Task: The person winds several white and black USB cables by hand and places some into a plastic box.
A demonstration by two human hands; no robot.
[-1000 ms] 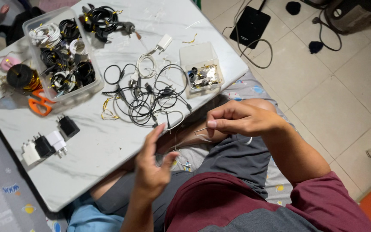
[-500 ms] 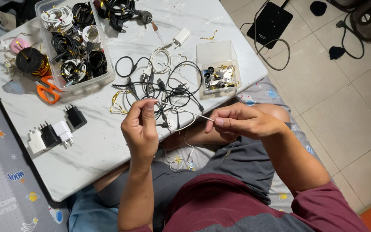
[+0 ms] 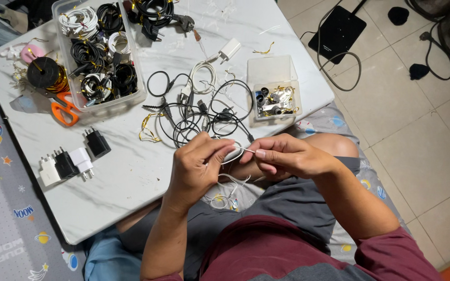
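Head view, seated person at a low white marbled worktop (image 3: pixel 131 177). The left hand (image 3: pixel 196 166) and the right hand (image 3: pixel 282 156) meet just in front of the worktop's near edge, above the lap. Both are closed in a pinch on one thin white cable (image 3: pixel 238 150): a short straight stretch spans the small gap between the two sets of fingertips, and a loop curls over the left hand's fingers. Slack from the same cable hangs below the hands in loose turns (image 3: pixel 225 190) over the grey shorts; its end seems to lie there, though the view is too small to be sure.

Just beyond the hands, a tangle of black and white cables (image 3: pixel 199 112) lies spread on the worktop. Beyond the right hand stands a small clear box (image 3: pixel 273 70) with small parts heaped in its nearer half. Far beyond the left hand sits a larger clear tub (image 3: pixel 139 83) packed with coiled, tied cables. To the outside of the left hand, well apart, stand black and white plug adapters (image 3: pixel 71 158). Orange-handled scissors (image 3: pixel 63 112) and a black spool with gold wire (image 3: pixel 45 73) lie beside the tub, on its side away from the hands.
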